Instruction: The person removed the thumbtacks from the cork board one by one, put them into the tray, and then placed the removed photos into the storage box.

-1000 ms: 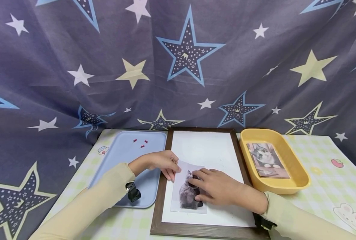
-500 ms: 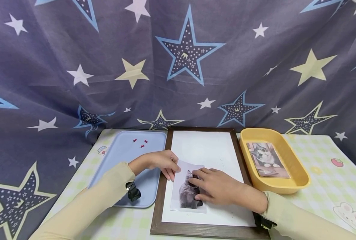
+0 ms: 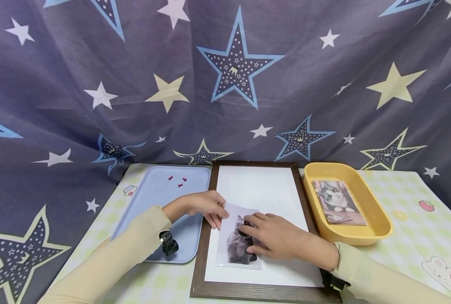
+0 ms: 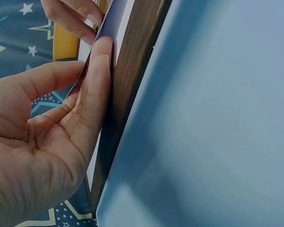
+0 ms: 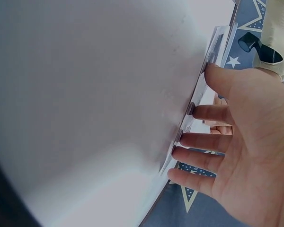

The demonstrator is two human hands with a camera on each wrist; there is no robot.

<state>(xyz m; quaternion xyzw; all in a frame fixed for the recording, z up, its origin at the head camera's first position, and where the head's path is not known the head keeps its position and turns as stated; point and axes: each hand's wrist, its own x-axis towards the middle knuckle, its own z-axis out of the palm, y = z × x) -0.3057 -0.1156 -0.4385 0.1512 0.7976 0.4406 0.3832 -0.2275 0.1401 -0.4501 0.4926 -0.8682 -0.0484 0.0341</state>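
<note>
A photo of a grey cat [image 3: 236, 247] lies on a white board [image 3: 257, 185] with a dark brown frame [image 3: 263, 292], in its lower left part. My left hand [image 3: 206, 206] pinches the photo's upper left corner, which lifts slightly; in the left wrist view the thumb [image 4: 98, 78] is on one side of the paper and fingers on the other. My right hand [image 3: 276, 237] rests its spread fingertips on the photo's right side, covering part of the cat. The right wrist view shows those fingers [image 5: 206, 142] nearly straight, tips at the photo's surface.
Left of the frame lies a light blue tray [image 3: 149, 211] with red push pins [image 3: 180, 185] near its far end. On the right, a yellow bin [image 3: 379, 219] holds another cat picture [image 3: 339, 202]. A checked cloth [image 3: 408, 236] covers the table, and a starry curtain [image 3: 134, 63] hangs behind.
</note>
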